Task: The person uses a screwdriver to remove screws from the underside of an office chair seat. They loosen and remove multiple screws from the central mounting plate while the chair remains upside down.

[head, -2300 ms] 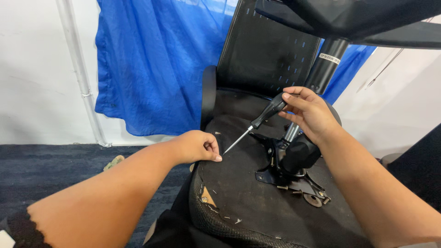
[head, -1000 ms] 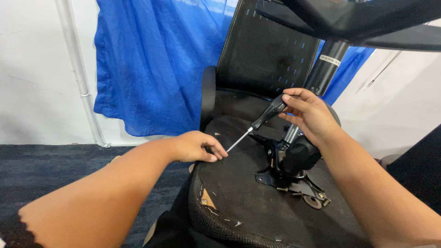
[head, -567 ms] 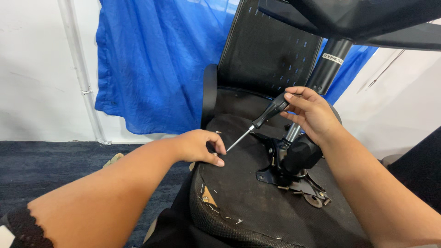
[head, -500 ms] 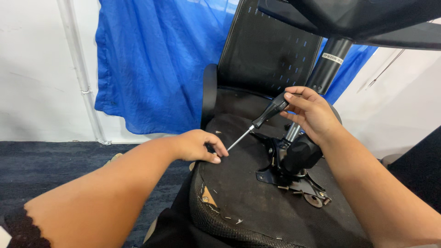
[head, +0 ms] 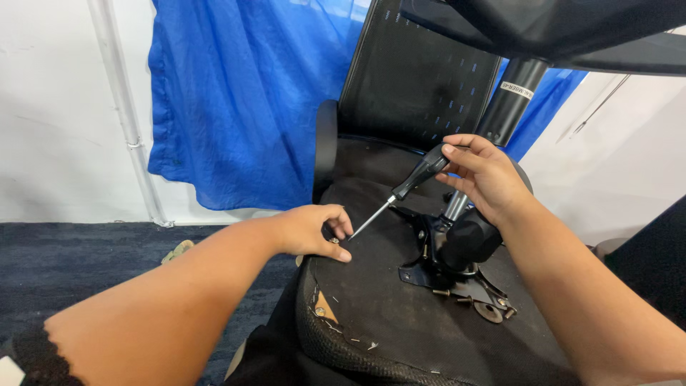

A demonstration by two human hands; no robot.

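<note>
- Head view showed a white wall at the far left, with a pale pipe running down it to a dark carpeted floor.
- Blue cloth hung beside the pipe, behind an overturned office chair.
- Left hand rested on the left edge of the chair's seat underside, fingers curled and pressed together at the tips — pinching at the spot where the tool's tip met the fabric; what it pinched was too small to tell.
- Torn fabric and small staples showed along the near left edge of the seat underside.
- Screwdriver slanted from upper right down to lower left, its metal tip at the left hand's fingertips near the seat's left edge, its black handle up in the other hand.
- Black backrest stood at the far edge of the seat.
- Black mounting bracket sat at the middle of the seat underside, loose screws and a washer lying just beside it on the right.
- Right hand was closed around the screwdriver's handle — thumb and fingers wrapped on it — above the bracket.
- Gas-lift column rose from the bracket toward the chair base at the top right.
</note>
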